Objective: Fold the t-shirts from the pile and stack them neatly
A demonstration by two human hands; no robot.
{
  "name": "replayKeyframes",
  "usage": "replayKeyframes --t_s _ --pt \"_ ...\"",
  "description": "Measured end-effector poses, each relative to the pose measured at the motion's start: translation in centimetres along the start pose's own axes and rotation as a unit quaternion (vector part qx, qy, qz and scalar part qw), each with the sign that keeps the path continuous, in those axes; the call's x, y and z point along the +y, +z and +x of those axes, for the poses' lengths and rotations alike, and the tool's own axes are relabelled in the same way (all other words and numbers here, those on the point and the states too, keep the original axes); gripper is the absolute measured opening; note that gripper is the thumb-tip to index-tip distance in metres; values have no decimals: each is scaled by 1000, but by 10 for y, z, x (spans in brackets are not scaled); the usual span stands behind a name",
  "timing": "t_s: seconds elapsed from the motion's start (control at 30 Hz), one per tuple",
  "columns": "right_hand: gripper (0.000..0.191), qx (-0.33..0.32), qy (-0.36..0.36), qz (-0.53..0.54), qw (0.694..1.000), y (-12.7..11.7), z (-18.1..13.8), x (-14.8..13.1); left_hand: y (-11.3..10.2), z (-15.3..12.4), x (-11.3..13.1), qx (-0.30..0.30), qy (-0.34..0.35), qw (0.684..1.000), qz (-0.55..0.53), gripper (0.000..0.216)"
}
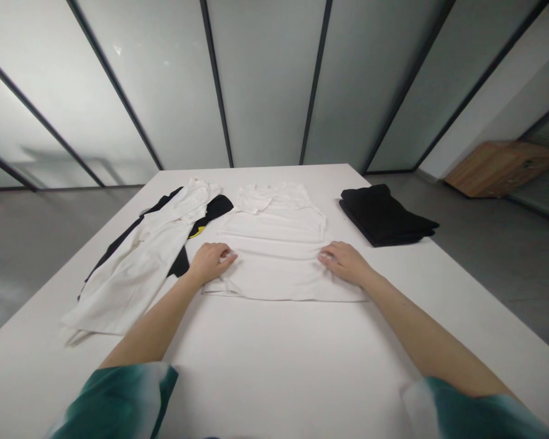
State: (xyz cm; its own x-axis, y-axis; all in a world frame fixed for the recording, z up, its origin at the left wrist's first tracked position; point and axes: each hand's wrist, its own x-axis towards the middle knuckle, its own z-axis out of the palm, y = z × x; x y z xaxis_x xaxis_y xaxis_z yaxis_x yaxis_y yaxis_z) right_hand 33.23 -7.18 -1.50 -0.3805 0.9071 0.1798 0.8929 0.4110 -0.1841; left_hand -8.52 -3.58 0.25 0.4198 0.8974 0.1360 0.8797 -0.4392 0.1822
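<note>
A white T-shirt (279, 268) lies spread on the table in front of me, its hem toward me and its collar end away. Its upper part looks partly folded over, with sleeve-like layers on top. My left hand (211, 262) is at the shirt's left side, thumb and fingers closed on the cloth. At the right side, my right hand (344, 262) pinches the fabric in the same way, level with the left. Shallow creases run across the shirt between both hands. The exact grip of the fingertips is partly hidden.
Left of the shirt, white garments (150, 256) lie lengthwise over black clothing (218, 207) with a yellow detail. A folded black stack of cloth (384, 213) sits near the right edge of the white table (283, 366). Frosted glass panels (269, 85) stand behind; a wooden cabinet (498, 167) is at far right.
</note>
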Motion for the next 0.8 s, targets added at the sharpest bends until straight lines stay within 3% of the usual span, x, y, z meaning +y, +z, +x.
replayKeyframes --t_s 0.07,0.2,0.3,0.4,0.5,0.8 --pt "48 15 2 4 1000 8 -1 6 3 -1 -2 6 15 1000 0 46" --pt "67 25 33 7 999 19 -3 13 10 -5 -5 -40 12 999 12 73" --pt "59 30 2 27 999 14 -4 11 14 -7 -9 -60 24 998 5 85" --pt "50 -1 -19 35 999 6 -6 7 16 -5 -14 -48 43 998 -6 66" --pt "54 -28 -8 11 1000 6 -6 8 16 1 -19 -16 48 999 -16 49" --pt "43 -13 54 -72 996 4 3 6 14 6 -13 51 18 996 -65 32"
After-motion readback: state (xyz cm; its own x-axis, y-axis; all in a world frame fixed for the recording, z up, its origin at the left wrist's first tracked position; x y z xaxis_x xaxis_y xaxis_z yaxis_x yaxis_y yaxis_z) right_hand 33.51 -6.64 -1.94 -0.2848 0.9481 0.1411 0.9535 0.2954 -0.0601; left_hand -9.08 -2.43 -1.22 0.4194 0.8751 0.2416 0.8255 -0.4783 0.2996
